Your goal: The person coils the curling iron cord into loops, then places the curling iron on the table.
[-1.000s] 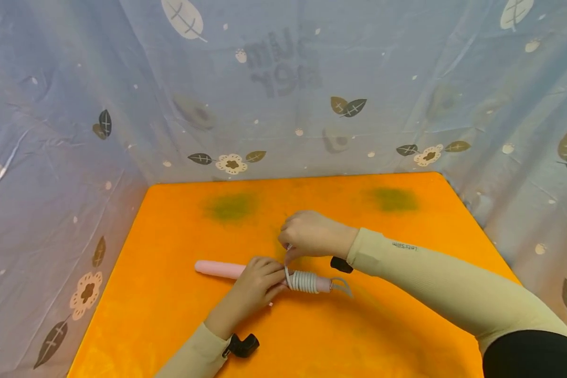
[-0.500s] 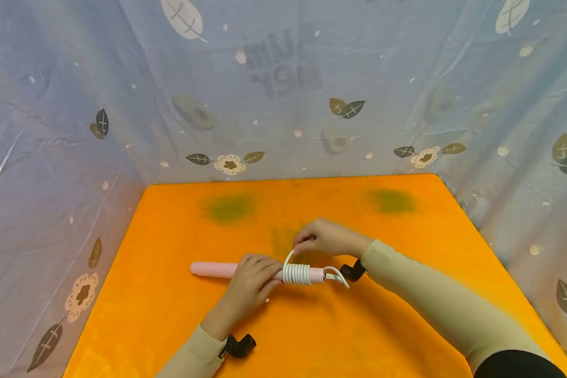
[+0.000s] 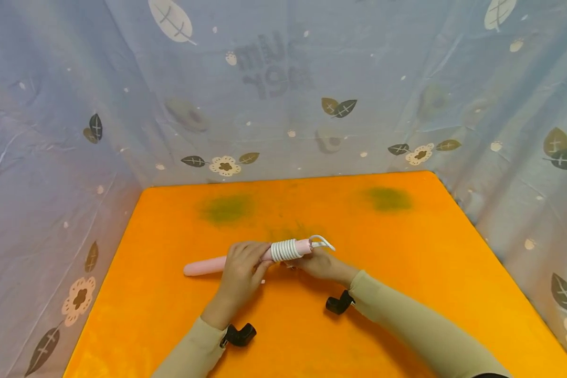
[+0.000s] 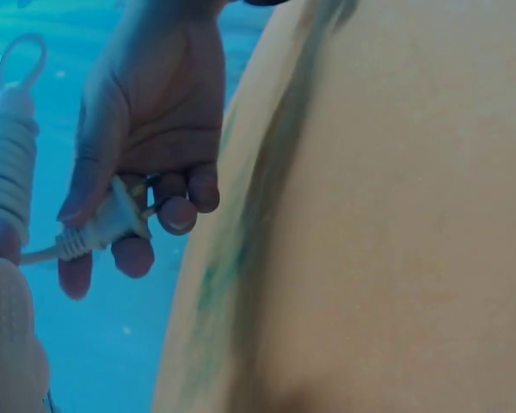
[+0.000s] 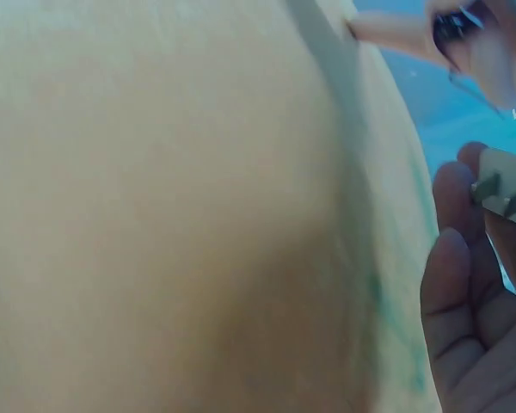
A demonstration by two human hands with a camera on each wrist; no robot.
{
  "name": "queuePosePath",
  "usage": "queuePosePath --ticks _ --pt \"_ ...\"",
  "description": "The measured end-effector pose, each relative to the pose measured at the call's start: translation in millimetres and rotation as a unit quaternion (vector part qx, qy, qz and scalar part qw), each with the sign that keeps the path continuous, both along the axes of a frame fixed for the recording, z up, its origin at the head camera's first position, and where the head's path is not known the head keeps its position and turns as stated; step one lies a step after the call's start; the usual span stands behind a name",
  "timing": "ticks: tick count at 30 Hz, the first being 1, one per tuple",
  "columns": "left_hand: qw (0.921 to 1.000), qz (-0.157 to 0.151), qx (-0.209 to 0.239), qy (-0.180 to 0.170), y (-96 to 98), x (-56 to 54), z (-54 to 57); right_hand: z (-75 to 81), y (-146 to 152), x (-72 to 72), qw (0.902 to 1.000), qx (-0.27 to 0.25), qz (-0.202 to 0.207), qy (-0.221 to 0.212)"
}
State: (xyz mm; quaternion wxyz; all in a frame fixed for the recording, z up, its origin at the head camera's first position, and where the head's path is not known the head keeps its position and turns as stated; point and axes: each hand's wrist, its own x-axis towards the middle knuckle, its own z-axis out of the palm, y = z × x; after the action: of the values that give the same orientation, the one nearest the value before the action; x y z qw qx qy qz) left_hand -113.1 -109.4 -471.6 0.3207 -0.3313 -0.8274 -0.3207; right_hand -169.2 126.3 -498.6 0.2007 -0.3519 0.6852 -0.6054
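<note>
A pink curling iron (image 3: 205, 266), its kind judged from the rod shape and small lever, is raised at a slight tilt over the orange table. My left hand (image 3: 241, 268) grips it around the middle. White cord (image 3: 285, 250) is wound in several tight turns around the handle, with a small loop standing out at the handle's end. Behind and below that end is my right hand (image 3: 321, 265), partly hidden by the iron. In the left wrist view, its thumb and fingers pinch the cord's two-pin plug (image 4: 112, 219); the pins also show on the plug (image 5: 507, 181) in the right wrist view.
The orange table (image 3: 387, 325) has two greenish smudges near its back edge. A patterned pale curtain (image 3: 274, 126) encloses the back and both sides. Black wrist cameras (image 3: 240, 335) jut from both sleeves.
The right hand has come down from above the iron to behind its handle end, bringing the loose cord end along. The iron's handle end has risen, and the left hand keeps its grip.
</note>
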Motion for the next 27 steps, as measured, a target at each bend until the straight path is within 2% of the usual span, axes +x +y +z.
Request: queuePosePath --ticks 1,2,3,8,10,14,17,22,27 --pt "1.0000 0.007 0.001 -0.002 0.1 -1.4 0.1 -0.3 -3 2.1 0.9998 -0.007 -0.001 -0.017" --pt "0.9999 0.014 0.001 -0.005 0.5 -2.7 0.1 11.3 -8 10.1 0.9989 0.035 -0.020 0.025" --pt "0.9998 0.020 0.000 -0.006 1.1 -4.2 -0.1 14.7 -10 13.8 0.9981 0.044 -0.029 0.032" --pt "0.9981 0.052 -0.013 -0.029 5.7 -11.6 1.9 42.6 -16 32.7 0.9954 0.073 -0.062 -0.010" --pt "0.9971 0.063 -0.020 -0.038 7.9 -16.0 2.9 44.6 -18 33.4 0.9926 0.092 -0.079 -0.009" --pt "0.9948 0.080 -0.041 -0.049 11.8 -27.4 1.6 29.5 -21 23.4 0.9866 0.109 -0.121 -0.009" --pt "0.9931 0.085 -0.061 -0.053 14.1 -35.5 -1.5 19.2 -22 14.9 0.9814 0.111 -0.155 -0.026" --pt "0.9893 0.093 -0.083 -0.076 16.6 -47.8 -6.7 12.8 -20 3.7 0.9745 0.099 -0.190 -0.068" --pt "0.9817 0.109 -0.112 -0.109 17.6 -58.3 -15.9 7.6 -19 -2.4 0.9668 0.112 -0.217 -0.076"
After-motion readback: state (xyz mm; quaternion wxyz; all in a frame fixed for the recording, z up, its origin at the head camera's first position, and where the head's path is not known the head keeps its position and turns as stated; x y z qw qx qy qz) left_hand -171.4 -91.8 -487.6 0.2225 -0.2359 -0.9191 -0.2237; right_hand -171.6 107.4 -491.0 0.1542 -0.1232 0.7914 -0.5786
